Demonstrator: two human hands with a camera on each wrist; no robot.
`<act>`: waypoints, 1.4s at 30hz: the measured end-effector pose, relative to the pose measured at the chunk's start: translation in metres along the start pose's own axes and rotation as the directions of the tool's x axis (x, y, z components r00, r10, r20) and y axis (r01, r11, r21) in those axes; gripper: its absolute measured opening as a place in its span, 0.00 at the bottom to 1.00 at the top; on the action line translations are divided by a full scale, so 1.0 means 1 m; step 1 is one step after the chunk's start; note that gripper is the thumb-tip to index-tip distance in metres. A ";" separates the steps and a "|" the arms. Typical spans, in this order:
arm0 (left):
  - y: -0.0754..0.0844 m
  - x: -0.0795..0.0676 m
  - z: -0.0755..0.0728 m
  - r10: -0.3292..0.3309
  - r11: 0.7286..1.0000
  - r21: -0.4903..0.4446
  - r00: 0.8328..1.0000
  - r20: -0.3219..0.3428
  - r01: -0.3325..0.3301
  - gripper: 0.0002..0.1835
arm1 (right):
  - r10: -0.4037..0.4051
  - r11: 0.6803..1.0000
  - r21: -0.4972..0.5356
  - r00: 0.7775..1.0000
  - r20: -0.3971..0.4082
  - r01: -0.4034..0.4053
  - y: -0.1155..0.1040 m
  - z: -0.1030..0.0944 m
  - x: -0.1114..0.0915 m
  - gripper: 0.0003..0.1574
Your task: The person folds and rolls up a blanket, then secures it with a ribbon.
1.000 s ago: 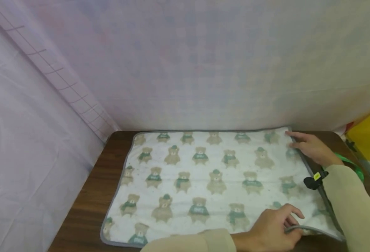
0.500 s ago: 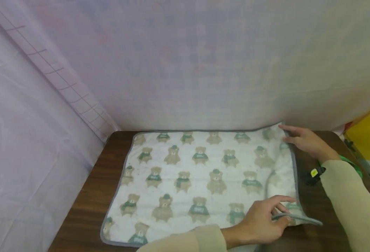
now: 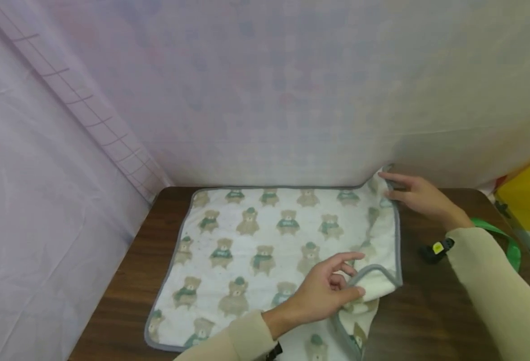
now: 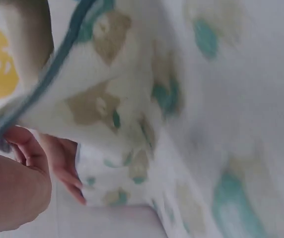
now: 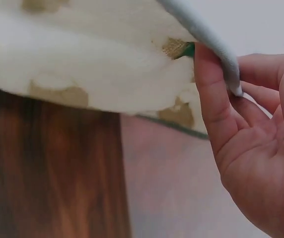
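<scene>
A white bear-print mat (image 3: 265,260) with grey edging lies on the table, its right end lifted and folding over toward the left. My left hand (image 3: 310,296) pinches its near right corner between thumb and fingers; the left wrist view shows this hand (image 4: 18,188) at the grey edge. At the far right corner, raised against the backdrop, my right hand (image 3: 420,198) holds the edging. In the right wrist view, thumb and fingers of the right hand (image 5: 251,134) pinch that corner, and the mat (image 5: 82,59) hangs over the wood.
The dark wooden table (image 3: 432,321) shows right of the mat and along its left side. A pale cloth backdrop (image 3: 292,100) rises behind its far edge. Beside the right sleeve lies a green strap (image 3: 513,250); a yellow object (image 3: 528,193) stands at the far right.
Both hands have moved left, drawing the mat's right end up and over. The near corner has come farther left and away from the near edge, baring more table on the right.
</scene>
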State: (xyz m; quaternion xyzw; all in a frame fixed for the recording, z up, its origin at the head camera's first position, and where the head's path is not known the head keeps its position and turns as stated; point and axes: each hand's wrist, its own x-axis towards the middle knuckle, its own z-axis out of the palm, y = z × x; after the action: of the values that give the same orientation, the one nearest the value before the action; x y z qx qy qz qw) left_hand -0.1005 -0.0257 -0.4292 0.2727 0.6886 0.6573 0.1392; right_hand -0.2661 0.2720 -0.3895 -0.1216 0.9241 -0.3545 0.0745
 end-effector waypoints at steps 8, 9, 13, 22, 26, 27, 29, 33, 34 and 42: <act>0.006 -0.024 -0.058 -0.081 0.995 -0.048 0.995 0.066 0.084 0.32 | -0.096 0.995 0.020 0.995 -0.032 0.096 -0.048 0.016 0.014 0.35; 0.007 -0.029 -0.066 -0.087 0.994 -0.054 0.993 0.086 0.092 0.32 | -0.111 0.993 0.033 0.993 -0.033 0.112 -0.054 0.019 0.016 0.35; 0.013 -0.048 -0.099 -0.085 0.994 -0.056 0.986 0.145 0.094 0.34 | -0.164 0.982 0.094 0.986 -0.034 0.166 -0.079 0.030 0.025 0.35; 0.037 -0.090 -0.164 -0.055 0.989 0.149 0.977 0.208 0.024 0.40 | -0.250 0.945 0.222 0.968 0.015 0.241 -0.131 0.065 0.057 0.37; 0.043 -0.113 -0.187 -0.042 0.978 0.210 0.980 0.194 0.000 0.42 | -0.265 0.939 0.241 0.962 0.061 0.244 -0.156 0.083 0.070 0.38; 0.044 -0.118 -0.192 -0.036 0.980 0.201 0.980 0.195 -0.004 0.43 | -0.269 0.937 0.249 0.961 0.069 0.245 -0.162 0.087 0.073 0.38; 0.046 -0.129 -0.202 -0.031 0.986 0.168 0.979 0.200 -0.003 0.44 | -0.282 0.930 0.270 0.956 0.084 0.251 -0.174 0.095 0.078 0.38; 0.051 -0.150 -0.221 -0.070 0.987 0.157 0.978 0.198 0.039 0.47 | -0.327 0.906 0.313 0.941 0.090 0.285 -0.197 0.111 0.089 0.39; 0.053 -0.155 -0.225 -0.081 0.987 0.154 0.976 0.204 0.050 0.48 | -0.339 0.899 0.326 0.936 0.090 0.294 -0.202 0.115 0.092 0.39; 0.054 -0.197 -0.258 -0.133 0.983 0.159 0.964 0.232 0.097 0.53 | -0.425 0.853 0.372 0.901 0.089 0.366 -0.245 0.153 0.113 0.41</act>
State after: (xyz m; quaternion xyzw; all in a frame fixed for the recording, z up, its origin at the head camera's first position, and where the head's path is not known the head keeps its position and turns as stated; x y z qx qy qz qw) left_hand -0.0720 -0.3502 -0.3845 0.3195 0.7274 0.5580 0.2398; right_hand -0.2986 -0.0328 -0.3429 -0.3241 0.7924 -0.5074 0.0977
